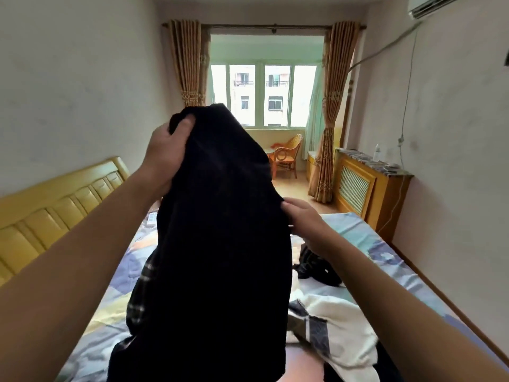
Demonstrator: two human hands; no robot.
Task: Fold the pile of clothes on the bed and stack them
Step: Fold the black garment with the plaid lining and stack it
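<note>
Spreading under both hands, the bed (358, 235) is seen with a white garment (338, 323) below the right hand. A black garment (217, 244) is held up between the hands, gripped at its top by the left hand (165, 153) and pinched at its edge by the right hand (305, 221).

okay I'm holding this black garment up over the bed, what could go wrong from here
The black garment hangs from the left hand at the top, while the right hand only pinches a side edge; that edge may slip. Its lower end hangs close above the white garment, so it might drag or tangle that. It also hides much of the bed.
</note>
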